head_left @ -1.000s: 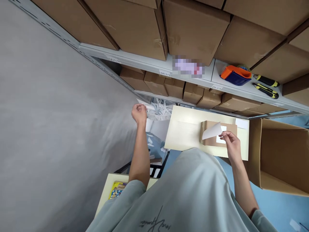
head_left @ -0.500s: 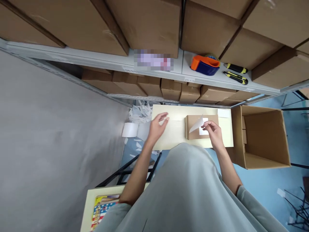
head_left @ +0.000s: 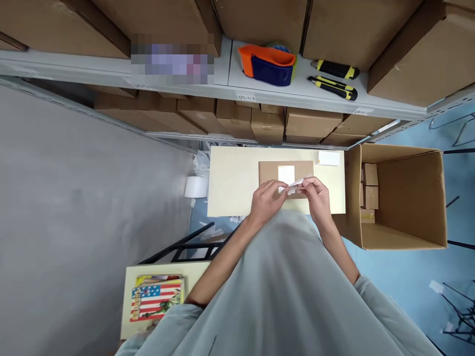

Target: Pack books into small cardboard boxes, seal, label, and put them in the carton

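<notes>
From where I stand: one open cardboard carton, square-mouthed, beside one smooth cream tabletop. On that, one flat rectangular cardboard parcel, long axis left-right across the person's front. Two bare hands, left hand and right hand, close together, fingertips pinched narrow. One white rectangular label flat on the parcel. Smallest: one thin paper slip (shiny or matt, can't tell), held by both hands over the parcel, stretching from one to the other.

Lettering on shelf label and book is illegibly small.
</notes>
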Demonstrator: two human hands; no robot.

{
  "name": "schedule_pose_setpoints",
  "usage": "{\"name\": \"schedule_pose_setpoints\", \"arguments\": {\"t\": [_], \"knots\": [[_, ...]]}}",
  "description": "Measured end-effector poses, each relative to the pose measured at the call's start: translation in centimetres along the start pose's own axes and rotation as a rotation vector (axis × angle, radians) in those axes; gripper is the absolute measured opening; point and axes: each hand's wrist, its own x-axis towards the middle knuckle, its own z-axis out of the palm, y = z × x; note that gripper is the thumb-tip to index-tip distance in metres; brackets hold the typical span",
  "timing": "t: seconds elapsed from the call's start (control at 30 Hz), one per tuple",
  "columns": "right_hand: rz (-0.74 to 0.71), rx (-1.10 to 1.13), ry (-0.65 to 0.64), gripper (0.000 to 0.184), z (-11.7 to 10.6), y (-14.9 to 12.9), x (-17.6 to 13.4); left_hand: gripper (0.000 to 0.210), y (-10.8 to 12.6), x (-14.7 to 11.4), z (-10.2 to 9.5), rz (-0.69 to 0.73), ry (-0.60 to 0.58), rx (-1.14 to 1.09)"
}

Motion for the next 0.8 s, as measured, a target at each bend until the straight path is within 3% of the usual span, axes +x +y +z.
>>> {"name": "schedule_pose_setpoints", "arguments": {"t": [0.1,0.2,0.3,0.4,0.63,0.73,0.8], "knots": [[0.016,0.047,-0.058,0.039,-2.6,0.3,0.2,0.026,-0.2,0.6,1.9,-0.202,0.032,-0.169],[0.015,-0.023,-0.027,0.039,-5.1,1.0,0.7,0.036,-0.8,1.0,3.2,-0.407,0.057,-0.341],[0.046,-0.139,0.037,0.037,-6.9,2.2,1.4,0.038,-1.1,0.9,3.9,-0.499,0.04,-0.419],[0.094,-0.158,0.011,0.036,-7.8,3.3,2.0,0.039,-0.9,0.5,4.5,-0.524,0.007,-0.461],[0.105,-0.17,-0.073,0.04,-7.7,4.4,2.5,0.044,-0.9,-0.1,5.4,-0.618,0.046,-0.562],[-0.002,-0.294,-0.081,0.032,-6.6,4.2,1.5,0.045,-1.7,-0.4,5.3,-0.629,0.086,-0.539],[-0.132,-0.386,-0.153,0.023,-5.3,4.0,0.3,0.044,-2.4,-0.8,5.2,-0.644,0.096,-0.541]]}}
